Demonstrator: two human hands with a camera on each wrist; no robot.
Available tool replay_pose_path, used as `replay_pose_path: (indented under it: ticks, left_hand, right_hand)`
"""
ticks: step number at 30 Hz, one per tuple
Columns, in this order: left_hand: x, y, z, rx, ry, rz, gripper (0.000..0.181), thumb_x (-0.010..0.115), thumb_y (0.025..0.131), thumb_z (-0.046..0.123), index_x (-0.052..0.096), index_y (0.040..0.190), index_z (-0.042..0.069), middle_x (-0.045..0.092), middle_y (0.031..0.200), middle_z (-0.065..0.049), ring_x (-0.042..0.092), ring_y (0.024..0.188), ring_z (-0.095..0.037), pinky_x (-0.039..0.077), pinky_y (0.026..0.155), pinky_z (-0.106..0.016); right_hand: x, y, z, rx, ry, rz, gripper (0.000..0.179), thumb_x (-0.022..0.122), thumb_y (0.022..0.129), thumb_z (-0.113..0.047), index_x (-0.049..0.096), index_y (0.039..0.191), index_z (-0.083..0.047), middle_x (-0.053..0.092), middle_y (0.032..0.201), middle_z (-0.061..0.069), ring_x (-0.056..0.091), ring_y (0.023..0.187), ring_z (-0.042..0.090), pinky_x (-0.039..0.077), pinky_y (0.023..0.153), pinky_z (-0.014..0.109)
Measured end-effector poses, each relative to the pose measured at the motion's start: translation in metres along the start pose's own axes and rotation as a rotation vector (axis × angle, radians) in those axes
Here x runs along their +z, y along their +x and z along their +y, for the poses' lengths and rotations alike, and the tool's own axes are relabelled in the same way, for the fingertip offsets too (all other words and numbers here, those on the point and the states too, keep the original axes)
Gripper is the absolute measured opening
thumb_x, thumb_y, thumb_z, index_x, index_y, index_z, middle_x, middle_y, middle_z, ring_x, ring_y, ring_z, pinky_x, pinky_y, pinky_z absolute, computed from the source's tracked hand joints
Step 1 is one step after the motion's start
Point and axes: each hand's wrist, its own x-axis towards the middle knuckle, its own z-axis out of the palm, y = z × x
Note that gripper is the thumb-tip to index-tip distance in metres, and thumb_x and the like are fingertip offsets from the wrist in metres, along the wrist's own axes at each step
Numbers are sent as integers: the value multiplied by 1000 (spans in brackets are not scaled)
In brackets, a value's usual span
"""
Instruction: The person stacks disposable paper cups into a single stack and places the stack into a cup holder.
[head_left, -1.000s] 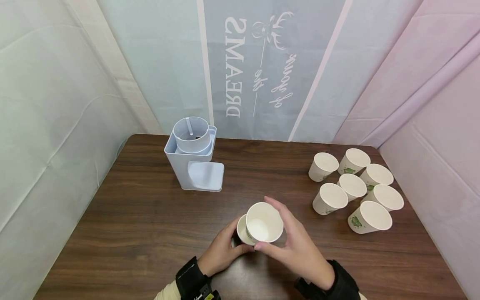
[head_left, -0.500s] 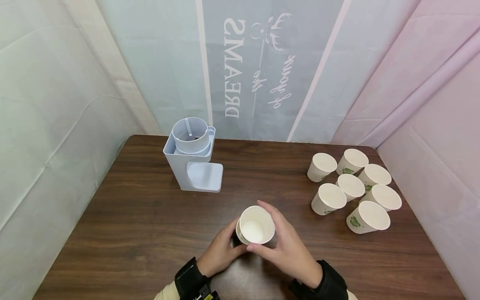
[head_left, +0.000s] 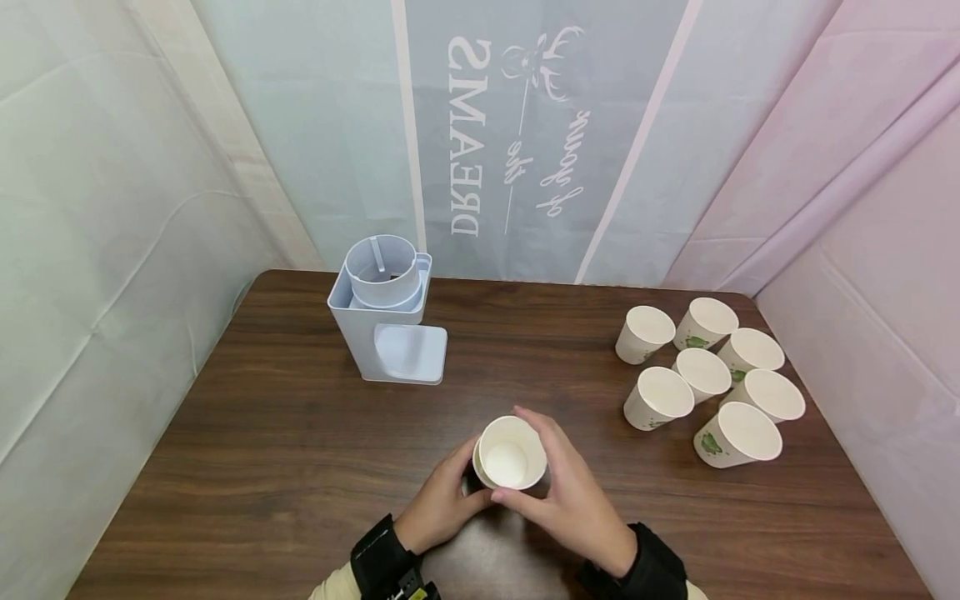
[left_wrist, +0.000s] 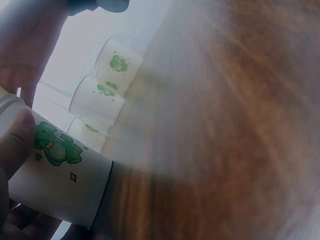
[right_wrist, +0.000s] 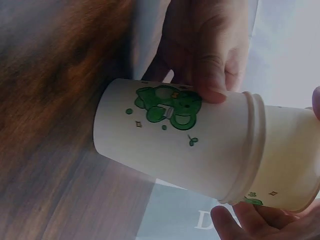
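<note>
Near the front of the table, my left hand grips a white paper cup printed with a green bear. Two rims sit close together at that cup's mouth in the right wrist view. My right hand holds another paper cup by its sides, thumb and fingers around it. This upper cup is partway inside the lower one, its walls still showing above the rims. In the left wrist view the lower cup stands with its base at the wooden surface, and my left thumb presses its side.
Several white paper cups stand upright in a loose group on the right of the dark wooden table. A pale blue plastic holder with a round ring on top stands at the back left. Curtains hang behind.
My right hand has moved left and slightly toward me, bringing the upper cup over and deeper into the lower one. The left hand stays almost where it was.
</note>
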Motion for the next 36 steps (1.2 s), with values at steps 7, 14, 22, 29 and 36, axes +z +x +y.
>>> replay_pose_path:
  ticks: [7,14,22,29,36]
  left_hand:
    - [0,-1,-2,-8,2,-8,71,78,91,11,42,152,5,51,150,-12,46,139,-28,37,115,-49]
    - [0,0,-1,-20,8,-9,72,79,89,9,43,151,4,53,148,-12,47,138,-27,38,115,-51]
    - [-1,0,0,-32,-7,-16,73,80,89,10,43,152,5,53,148,-9,46,138,-24,38,115,-49]
    - [-1,1,-2,-13,3,-11,73,80,88,11,44,151,4,53,148,-9,47,138,-24,38,115,-47]
    - [-1,0,-2,-12,8,-11,73,80,88,12,44,151,5,54,148,-10,48,137,-25,39,115,-48]
  right_hand:
    - [3,0,4,10,-22,-18,92,92,76,-24,41,152,-12,53,144,12,52,131,23,48,105,47]
    - [4,-1,5,33,-28,-35,91,91,78,-26,41,153,-12,54,144,10,53,131,23,49,104,50]
    - [6,-1,9,52,-48,-48,90,90,79,-30,42,153,-12,55,142,4,55,129,25,50,102,50]
    - [7,0,9,85,-29,-69,88,91,77,-34,47,150,-13,55,141,1,56,128,22,49,103,48]
    - [7,1,10,109,-25,-102,89,90,78,-35,45,152,-13,53,144,2,54,130,21,48,105,47]
